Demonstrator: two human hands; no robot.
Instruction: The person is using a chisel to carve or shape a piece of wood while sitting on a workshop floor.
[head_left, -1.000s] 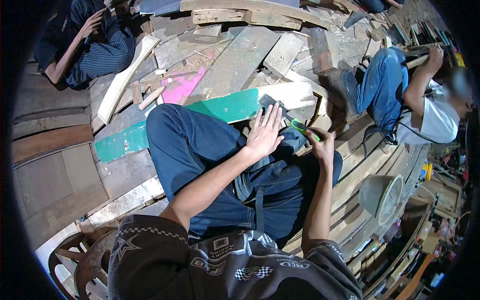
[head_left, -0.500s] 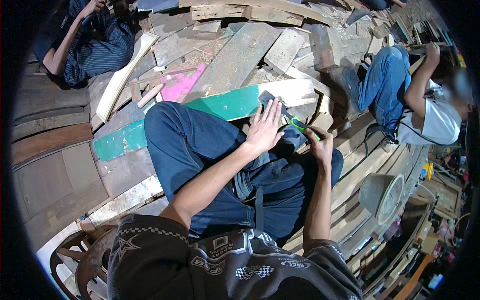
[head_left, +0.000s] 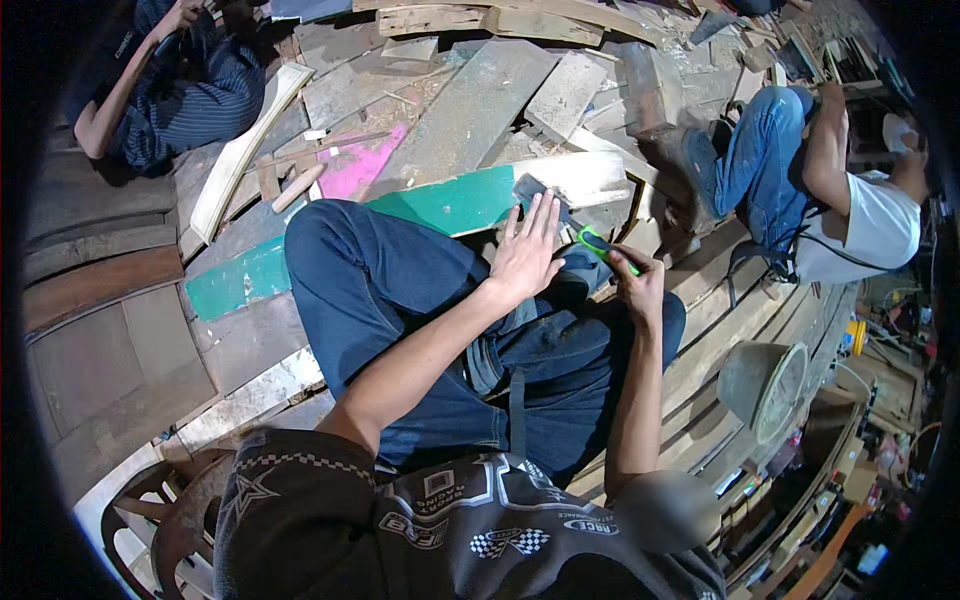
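Note:
A long board lies across in front of my knees, green on its left and middle stretch and bare pale wood at its right end. The flat grey blade of a scraper rests where green meets bare wood. My right hand is closed around its green-and-black handle. Over the tool's blade end lies my left hand, fingers stretched out and fairly flat, touching it; the palm's underside is hidden. To the left of my knee a tool with a rounded wooden handle rests on the boards.
A person sits at the far left; another person in a white shirt sits at the right. A grey bucket stands on slats at my right. A pink-painted piece, a pale narrow plank and loose planks lie ahead.
The scraper and both hands have shifted only slightly at the same spot on the board. The person at the right has raised a hand near the head.

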